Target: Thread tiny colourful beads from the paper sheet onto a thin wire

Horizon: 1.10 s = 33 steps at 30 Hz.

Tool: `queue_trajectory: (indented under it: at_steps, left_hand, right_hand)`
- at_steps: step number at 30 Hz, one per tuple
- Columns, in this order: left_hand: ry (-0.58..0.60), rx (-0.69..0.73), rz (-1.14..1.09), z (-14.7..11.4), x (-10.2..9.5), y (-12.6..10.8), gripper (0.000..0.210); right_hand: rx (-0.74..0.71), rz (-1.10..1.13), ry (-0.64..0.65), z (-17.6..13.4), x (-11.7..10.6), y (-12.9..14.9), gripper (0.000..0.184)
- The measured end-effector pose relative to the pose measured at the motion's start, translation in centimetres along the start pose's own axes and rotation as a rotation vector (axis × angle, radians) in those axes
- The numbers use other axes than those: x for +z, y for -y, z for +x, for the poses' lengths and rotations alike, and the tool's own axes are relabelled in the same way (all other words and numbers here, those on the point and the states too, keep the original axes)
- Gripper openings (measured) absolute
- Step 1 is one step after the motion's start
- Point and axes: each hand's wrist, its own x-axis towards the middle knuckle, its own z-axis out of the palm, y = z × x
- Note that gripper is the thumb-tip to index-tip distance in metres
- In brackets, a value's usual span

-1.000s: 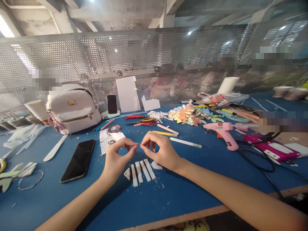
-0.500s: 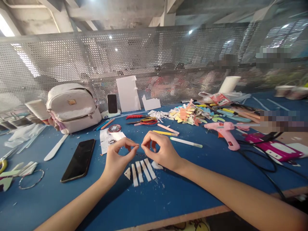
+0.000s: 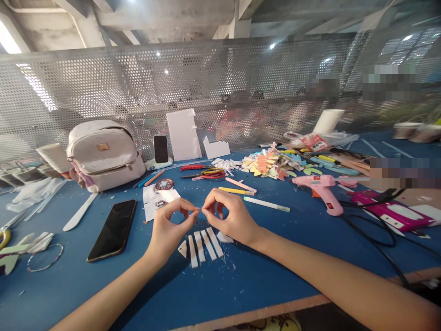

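Observation:
My left hand and my right hand face each other over the blue table, thumb and forefinger of each pinched together. Their fingertips nearly meet. Whatever lies in the two pinches is too small to name. Just below the hands, several white strips lie side by side, with a small whitish triangular piece at their left end. A white scrap sits under my right wrist. Beyond my left hand is a white paper with small dark bits and a round red-rimmed container.
A black phone lies left of my left arm, near a white plastic knife and a backpack. Pliers, a pile of coloured paper cutouts and pens lie beyond. A pink glue gun with black cables is at right.
Almost nothing differs. The fingertips of both hands have shifted very slightly while staying pinched close together; objects on the table keep their places.

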Motion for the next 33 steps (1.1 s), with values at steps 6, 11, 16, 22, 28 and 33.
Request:
queue_trajectory:
  at_steps: [6, 11, 16, 22, 28, 33]
  left_hand:
    - [0.000, 0.005, -0.002, 0.01, 0.09, -0.07, 0.007]
    - [-0.013, 0.013, -0.001, -0.01, 0.00, 0.09, 0.007]
    - [-0.018, 0.017, -0.006, 0.04, 0.03, 0.08, 0.008]
    - [-0.014, 0.016, -0.004, -0.04, 0.08, 0.17, 0.007]
    - [-0.015, 0.013, 0.001, -0.02, 0.05, -0.03, 0.007]
    - [-0.014, 0.012, 0.004, 0.03, 0.09, -0.20, 0.007]
  right_hand:
    - [-0.001, 0.004, -0.005, -0.01, 0.01, 0.04, 0.012]
    - [0.007, 0.002, -0.006, 0.01, 0.00, -0.02, 0.012]
    - [0.013, 0.011, -0.008, -0.04, 0.02, -0.10, 0.012]
    - [0.013, 0.020, -0.003, 0.03, 0.02, 0.08, 0.011]
    - [0.026, 0.015, 0.007, 0.08, -0.06, 0.06, 0.010]
    - [0.025, 0.013, 0.004, 0.03, -0.06, -0.01, 0.010]
